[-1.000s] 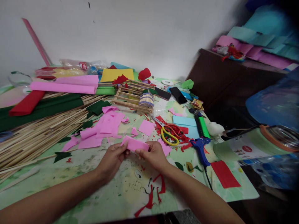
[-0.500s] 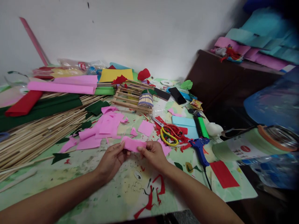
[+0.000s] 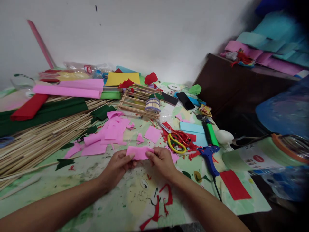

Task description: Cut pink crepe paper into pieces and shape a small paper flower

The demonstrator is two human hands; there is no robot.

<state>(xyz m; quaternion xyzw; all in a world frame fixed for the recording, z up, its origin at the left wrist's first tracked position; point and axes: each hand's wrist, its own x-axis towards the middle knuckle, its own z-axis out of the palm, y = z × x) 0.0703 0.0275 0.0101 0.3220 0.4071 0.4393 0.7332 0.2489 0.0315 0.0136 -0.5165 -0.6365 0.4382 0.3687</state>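
Note:
Both my hands hold a small pink crepe-paper strip (image 3: 139, 152) just above the table. My left hand (image 3: 118, 167) pinches its left end with thumb and fingers. My right hand (image 3: 163, 161) pinches its right end the same way. More pink paper scraps (image 3: 109, 132) lie just beyond my hands. Yellow-handled scissors (image 3: 175, 143) rest on red paper trimmings to the right of my right hand.
A blue glue gun (image 3: 210, 156) and a green cutter (image 3: 211, 133) lie at right. Bamboo sticks (image 3: 41, 138) pile up at left beside rolls of pink paper (image 3: 67, 91) and dark green paper (image 3: 43, 111). A stick frame (image 3: 137, 98) and two phones (image 3: 185, 100) sit farther back.
My hands have drawn slightly closer together on the pink strip, which now lies flatter and shorter between them. The view shifted a little.

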